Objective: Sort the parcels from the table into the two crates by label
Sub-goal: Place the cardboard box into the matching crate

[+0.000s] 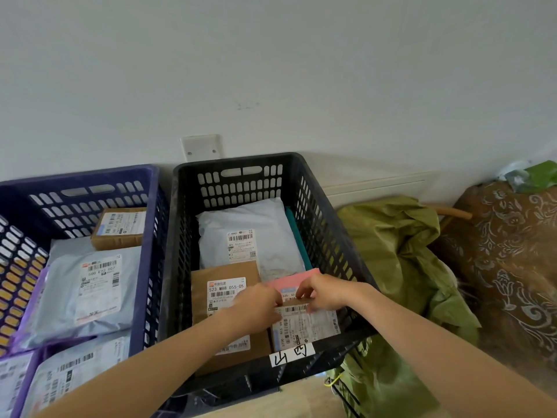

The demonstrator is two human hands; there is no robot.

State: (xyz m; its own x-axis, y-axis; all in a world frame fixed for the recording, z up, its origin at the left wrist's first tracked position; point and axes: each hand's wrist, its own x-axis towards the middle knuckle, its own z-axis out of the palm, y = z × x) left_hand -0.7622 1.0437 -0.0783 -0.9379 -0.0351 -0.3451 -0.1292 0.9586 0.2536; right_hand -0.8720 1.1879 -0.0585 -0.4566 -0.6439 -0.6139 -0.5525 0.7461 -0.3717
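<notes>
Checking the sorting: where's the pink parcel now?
Head view: the pink parcel lies in the black crate's near right, beside the brown box, behind the small parcel the left hand and right hand hold.

"523 M88 D55-05" on brown parcel (224,274); "山西" on black crate (177,251).

A pale wall (271,70) carries a blank white cover plate (201,147) with two screws, low down. A crumpled olive-green sack (398,251) lies on the floor (301,399). A brown floral-patterned fabric (512,267) sits just right of the sack, with a green packet (539,175) at its top. A brown stick (455,213) shows between them.
</notes>
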